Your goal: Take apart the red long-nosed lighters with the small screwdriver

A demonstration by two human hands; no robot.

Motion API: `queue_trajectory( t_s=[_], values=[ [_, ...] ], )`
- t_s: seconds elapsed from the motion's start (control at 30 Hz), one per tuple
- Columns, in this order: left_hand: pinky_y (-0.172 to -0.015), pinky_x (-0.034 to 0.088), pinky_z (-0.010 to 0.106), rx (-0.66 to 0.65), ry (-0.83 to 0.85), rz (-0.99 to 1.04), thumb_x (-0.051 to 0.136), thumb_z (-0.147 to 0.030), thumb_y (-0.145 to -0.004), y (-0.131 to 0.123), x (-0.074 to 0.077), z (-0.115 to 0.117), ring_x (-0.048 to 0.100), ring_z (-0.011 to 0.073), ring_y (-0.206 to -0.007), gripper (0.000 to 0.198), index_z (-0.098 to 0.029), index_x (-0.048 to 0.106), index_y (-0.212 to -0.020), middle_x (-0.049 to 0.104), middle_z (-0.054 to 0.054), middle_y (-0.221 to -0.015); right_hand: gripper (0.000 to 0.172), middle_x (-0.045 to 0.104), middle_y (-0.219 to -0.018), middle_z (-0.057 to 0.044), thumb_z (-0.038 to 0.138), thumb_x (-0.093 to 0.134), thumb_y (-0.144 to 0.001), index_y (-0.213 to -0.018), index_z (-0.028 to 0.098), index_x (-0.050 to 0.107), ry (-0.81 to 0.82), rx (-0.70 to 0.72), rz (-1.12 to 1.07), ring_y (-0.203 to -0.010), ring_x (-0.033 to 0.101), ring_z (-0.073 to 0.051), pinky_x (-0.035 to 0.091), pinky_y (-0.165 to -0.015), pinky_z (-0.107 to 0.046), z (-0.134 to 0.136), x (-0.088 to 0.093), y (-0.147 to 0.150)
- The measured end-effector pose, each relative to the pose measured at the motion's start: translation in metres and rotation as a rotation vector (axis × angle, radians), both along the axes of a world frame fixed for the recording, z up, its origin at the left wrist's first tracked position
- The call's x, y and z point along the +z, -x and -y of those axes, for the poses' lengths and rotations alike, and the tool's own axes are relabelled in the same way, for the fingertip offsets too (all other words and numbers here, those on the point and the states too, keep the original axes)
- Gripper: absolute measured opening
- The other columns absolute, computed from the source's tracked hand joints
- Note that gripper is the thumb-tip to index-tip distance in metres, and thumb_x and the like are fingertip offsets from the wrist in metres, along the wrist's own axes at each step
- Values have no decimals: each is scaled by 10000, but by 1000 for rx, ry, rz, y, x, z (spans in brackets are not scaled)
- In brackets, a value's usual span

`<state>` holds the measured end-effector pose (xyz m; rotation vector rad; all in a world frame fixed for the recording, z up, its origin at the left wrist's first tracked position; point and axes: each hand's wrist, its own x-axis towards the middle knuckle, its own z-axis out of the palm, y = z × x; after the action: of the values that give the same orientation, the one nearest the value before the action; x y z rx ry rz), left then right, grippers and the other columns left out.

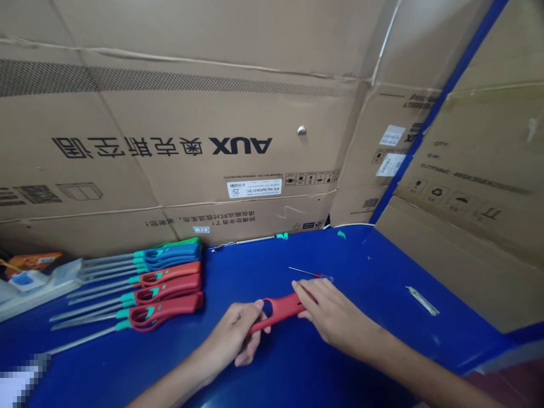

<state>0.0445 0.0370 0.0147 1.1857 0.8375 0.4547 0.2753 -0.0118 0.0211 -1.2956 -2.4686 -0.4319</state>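
Both my hands hold one red plastic lighter handle point(278, 310) just above the blue table point(361, 266). My left hand point(236, 337) is closed around its near end. My right hand point(329, 311) grips the far end with curled fingers. A thin metal rod with a small blue tip point(310, 274) lies just beyond my right hand. To the left, several long-nosed lighters with red handles point(164, 309) and blue and green handles point(170, 255) lie side by side, metal tubes pointing left.
Large cardboard sheets printed AUX point(238, 147) wall the back, and another cardboard panel point(467, 238) closes the right. A loose metal tube point(246, 242) lies at the back edge. A small metal piece point(421, 300) lies at right. White trays with orange packets point(32, 272) sit far left.
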Motion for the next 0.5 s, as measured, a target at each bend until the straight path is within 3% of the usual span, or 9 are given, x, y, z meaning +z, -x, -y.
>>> queue_trajectory(
  t_s=[0.13,0.2,0.27,0.33,0.4,0.5],
  values=[
    [-307,186,174,-36,217,53,529,-656,-783,-3,3,5,147,37,-242,515,-154,551,-673,300,-109,-287,355,674,-1063,-185,47,349,-916,-1204,28,556,-59,75,25,-967,636,-253,527,-846,-416,7,-10,-7],
    [-301,191,186,-119,252,7,453,-637,-823,0,6,3,143,45,-233,522,-154,551,-651,294,-100,-284,289,692,-967,-156,88,365,-935,-1118,48,586,27,110,31,-871,655,-227,533,-790,-369,11,-3,-10],
    [-314,247,195,-198,146,-122,382,-626,-861,7,10,1,240,62,-242,558,-139,578,-673,378,-67,-324,192,690,-847,-101,171,441,-947,-1005,88,604,202,118,70,-739,653,-197,523,-682,-314,14,10,-10],
    [-387,386,205,-194,-167,-283,374,-603,-893,18,15,-1,456,98,-345,547,-124,633,-834,558,-10,-483,135,676,-775,-52,226,506,-934,-908,130,598,366,105,87,-668,642,-180,493,-616,-283,17,23,-9],
    [-569,524,239,-152,-640,-400,448,-544,-907,28,21,1,643,146,-605,445,-175,624,-1083,692,36,-772,129,669,-747,-26,250,525,-926,-861,156,585,474,77,57,-649,641,-174,476,-604,-272,18,33,-8],
    [-746,566,278,-175,-1311,-439,474,-415,-949,37,26,7,690,184,-831,317,-242,599,-1184,717,47,-976,158,679,-770,-29,271,490,-947,-890,166,593,555,53,-37,-685,654,-174,483,-643,-270,19,40,-9]
  ],
)
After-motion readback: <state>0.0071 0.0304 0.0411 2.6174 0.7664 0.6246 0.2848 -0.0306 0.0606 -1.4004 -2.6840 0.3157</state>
